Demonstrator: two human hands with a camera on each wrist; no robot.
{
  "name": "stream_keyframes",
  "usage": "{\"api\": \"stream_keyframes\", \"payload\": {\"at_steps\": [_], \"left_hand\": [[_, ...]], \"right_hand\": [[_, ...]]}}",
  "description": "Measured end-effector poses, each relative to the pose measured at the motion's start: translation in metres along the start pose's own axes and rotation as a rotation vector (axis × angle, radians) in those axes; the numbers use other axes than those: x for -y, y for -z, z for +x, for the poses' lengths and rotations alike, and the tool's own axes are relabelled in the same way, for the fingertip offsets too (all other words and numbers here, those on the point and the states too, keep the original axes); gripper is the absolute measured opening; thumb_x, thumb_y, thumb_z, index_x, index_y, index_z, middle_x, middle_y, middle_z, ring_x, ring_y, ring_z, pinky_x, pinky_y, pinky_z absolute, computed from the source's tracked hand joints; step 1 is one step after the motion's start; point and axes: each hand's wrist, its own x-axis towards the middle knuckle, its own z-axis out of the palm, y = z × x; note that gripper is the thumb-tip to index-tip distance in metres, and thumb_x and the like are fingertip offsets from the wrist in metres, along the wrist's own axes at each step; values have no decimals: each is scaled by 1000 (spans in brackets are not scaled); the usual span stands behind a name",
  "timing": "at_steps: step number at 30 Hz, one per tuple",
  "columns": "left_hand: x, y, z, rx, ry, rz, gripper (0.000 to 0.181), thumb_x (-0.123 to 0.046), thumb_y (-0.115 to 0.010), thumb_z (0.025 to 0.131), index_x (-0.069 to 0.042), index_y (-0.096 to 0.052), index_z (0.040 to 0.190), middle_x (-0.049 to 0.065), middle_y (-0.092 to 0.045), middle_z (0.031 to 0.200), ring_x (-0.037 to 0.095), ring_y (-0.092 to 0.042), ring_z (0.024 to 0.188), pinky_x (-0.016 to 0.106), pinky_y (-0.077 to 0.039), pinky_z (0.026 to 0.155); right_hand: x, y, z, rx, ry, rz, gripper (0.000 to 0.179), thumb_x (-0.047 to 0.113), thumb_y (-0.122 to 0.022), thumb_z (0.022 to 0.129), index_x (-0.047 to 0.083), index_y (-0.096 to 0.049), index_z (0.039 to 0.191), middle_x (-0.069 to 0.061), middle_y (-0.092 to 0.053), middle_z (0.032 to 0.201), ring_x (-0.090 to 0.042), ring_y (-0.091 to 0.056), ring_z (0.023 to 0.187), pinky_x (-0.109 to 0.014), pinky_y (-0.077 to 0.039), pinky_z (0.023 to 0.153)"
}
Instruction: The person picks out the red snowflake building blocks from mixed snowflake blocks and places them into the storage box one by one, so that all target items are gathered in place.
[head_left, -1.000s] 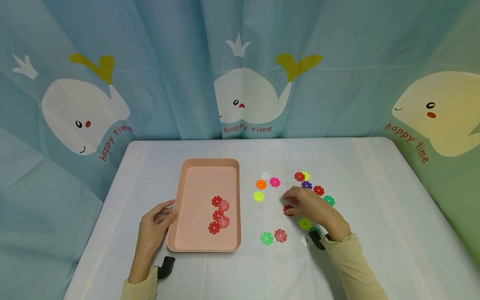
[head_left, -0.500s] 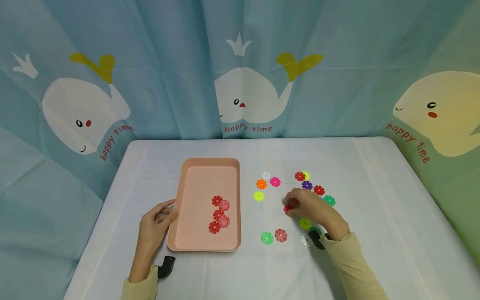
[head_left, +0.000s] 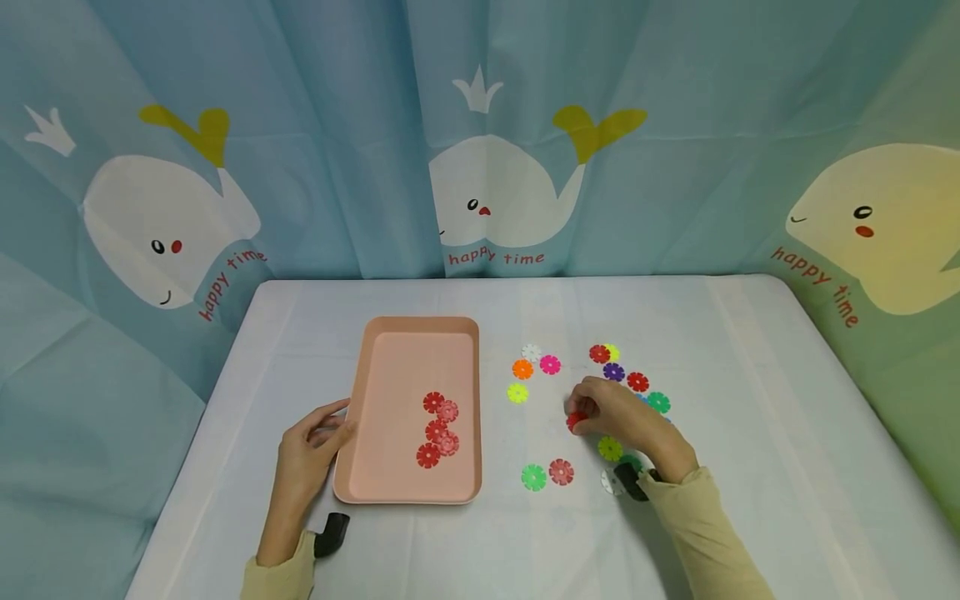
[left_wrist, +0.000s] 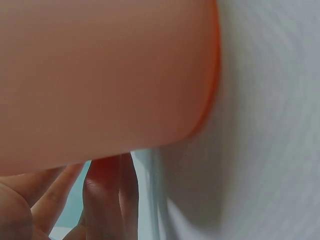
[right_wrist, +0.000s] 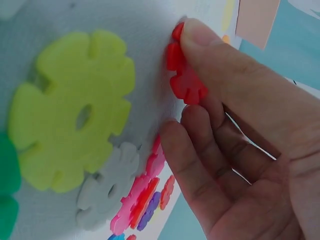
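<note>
At the right of the head view, my right hand (head_left: pixel 618 414) pinches a red snowflake disc (head_left: pixel 576 421) between thumb and fingers, low over the tablecloth. The right wrist view shows the thumb (right_wrist: pixel 200 37) across this notched red disc (right_wrist: pixel 187 82); the other fingers curl below it. My left hand (head_left: pixel 309 446) holds the left rim of a pink tray (head_left: pixel 356 367), thumb over the edge. In the left wrist view the tray wall (left_wrist: pixel 110 80) hides the fingertips. Several red and translucent pinkish-red discs (head_left: pixel 428 456) lie inside the tray at its right side.
Loose discs lie around the right hand: a yellow-green one (head_left: pixel 610 448), a purple one (head_left: pixel 613 372), a green one (head_left: pixel 658 402) and others. Nearer the tray are an orange disc (head_left: pixel 522 369), a light green disc (head_left: pixel 533 477) and a translucent red disc (head_left: pixel 561 472). A patterned curtain (head_left: pixel 330 192) hangs behind.
My right thumb and fingers have drawn together onto the red disc, which they were spread around a second ago. The left hand and the tray have stayed in place.
</note>
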Motion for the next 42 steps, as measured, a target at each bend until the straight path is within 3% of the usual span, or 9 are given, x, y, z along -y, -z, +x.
{"api": "stream_keyframes", "payload": {"at_steps": [12,20,42], "left_hand": [[-1,0,0,13,22,16,40,-18,-72,92,-8,-65,131,18,-67,113,1,-64,89,11,-49,75],[2,1,0,11,4,11,41,-16,-72,92,-7,-65,131,18,-68,113,2,-65,88,12,-50,74],[2,1,0,12,1,9,40,-16,-72,92,-7,-65,130,19,-68,112,1,-65,87,11,-50,74]], "right_hand": [[1,2,0,8,2,22,21,8,-84,78,11,-65,87,3,-60,81,-15,-54,79,-22,-51,69],[3,-1,3,13,29,74,14,6,-80,82,11,-68,90,3,-66,86,-14,-60,84,-25,-55,78],[26,-4,20,-8,84,131,11,6,-77,85,12,-71,93,5,-70,90,-13,-66,88,-26,-56,80]]}}
